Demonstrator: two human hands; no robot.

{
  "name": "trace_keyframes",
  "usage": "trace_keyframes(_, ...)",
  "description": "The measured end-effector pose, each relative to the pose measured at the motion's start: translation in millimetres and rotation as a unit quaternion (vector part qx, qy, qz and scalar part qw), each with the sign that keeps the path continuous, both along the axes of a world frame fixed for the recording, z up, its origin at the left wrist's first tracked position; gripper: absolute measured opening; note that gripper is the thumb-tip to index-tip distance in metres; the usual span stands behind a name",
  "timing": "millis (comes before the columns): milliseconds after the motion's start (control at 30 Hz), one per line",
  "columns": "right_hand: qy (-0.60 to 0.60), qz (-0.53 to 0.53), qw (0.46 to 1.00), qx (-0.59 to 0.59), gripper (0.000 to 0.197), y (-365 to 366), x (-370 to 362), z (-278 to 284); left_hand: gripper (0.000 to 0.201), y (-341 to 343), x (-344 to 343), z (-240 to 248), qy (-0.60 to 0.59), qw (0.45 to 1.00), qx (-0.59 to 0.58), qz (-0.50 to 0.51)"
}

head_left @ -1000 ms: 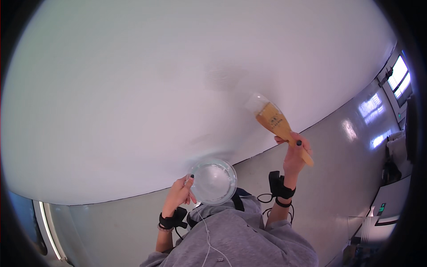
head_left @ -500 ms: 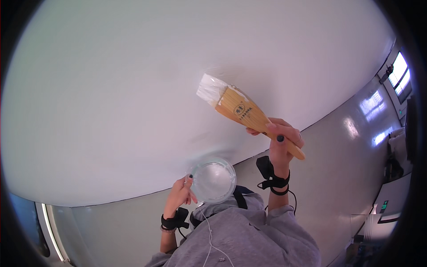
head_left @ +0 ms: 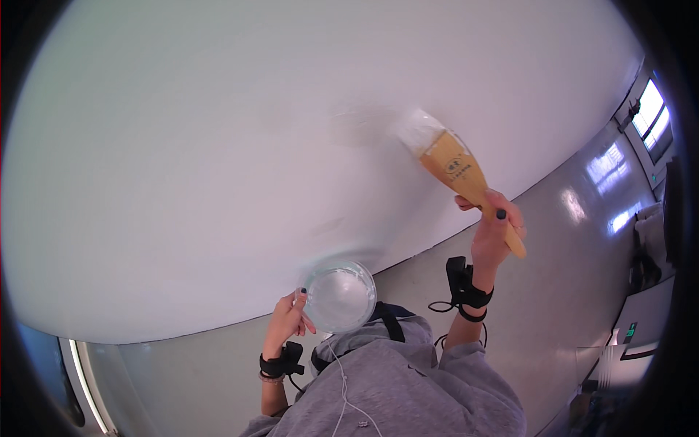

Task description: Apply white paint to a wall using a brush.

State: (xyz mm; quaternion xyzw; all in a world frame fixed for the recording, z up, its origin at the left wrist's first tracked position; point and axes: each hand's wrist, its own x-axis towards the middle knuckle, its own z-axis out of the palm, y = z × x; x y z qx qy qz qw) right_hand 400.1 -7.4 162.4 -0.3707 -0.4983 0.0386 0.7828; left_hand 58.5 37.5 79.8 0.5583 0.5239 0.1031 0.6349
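Holding a wooden brush (head_left: 457,162) at right by its narrow handle, pinched between thumb and fingers of the right hand (head_left: 496,229), with pale bristles (head_left: 422,132) aimed far and left toward a broad white surface (head_left: 189,167), in contact or just short of it, cannot tell which. Clasping a round clear bowl (head_left: 372,302), near and left of the brush, by its left rim between thumb and fingers of the left hand (head_left: 288,316). Wearing black straps (head_left: 477,296) on both wrists and a grey top (head_left: 397,390) at the near side, above a grey floor (head_left: 561,291).
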Motion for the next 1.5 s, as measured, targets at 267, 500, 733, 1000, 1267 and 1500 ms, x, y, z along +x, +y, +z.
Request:
trace_keyframes(267,0.168,-0.016,0.983,0.074,0.034,-27.1,-26.1,-32.2,0.038,1.1,-6.4,-12.9,-0.007,1.000,0.004,0.002)
trace_keyframes(500,0.122,-0.011,0.992,-0.013,0.034,-27.7,-57.0,-27.6,0.036,2.6,-4.8,4.7,0.016,1.000,-0.007,0.017)
trace_keyframes(733,0.065,-0.003,0.997,0.043,0.018,8.7,-48.3,-17.7,0.041,2.0,-3.1,2.0,0.008,0.999,0.011,0.030)
trace_keyframes(1000,0.250,0.129,0.953,0.115,0.009,8.4,-60.7,-1.6,0.039,3.8,-2.6,1.0,0.004,0.998,-0.018,0.059)
trace_keyframes(1267,0.327,0.069,0.938,0.089,0.032,8.4,-72.5,25.6,0.039,3.5,-2.0,4.0,0.016,0.997,-0.007,0.075)
trace_keyframes(1500,0.375,0.181,0.899,0.135,0.045,24.2,-55.8,-22.4,0.039,6.3,-8.3,-5.1,0.004,0.996,-0.014,0.085)
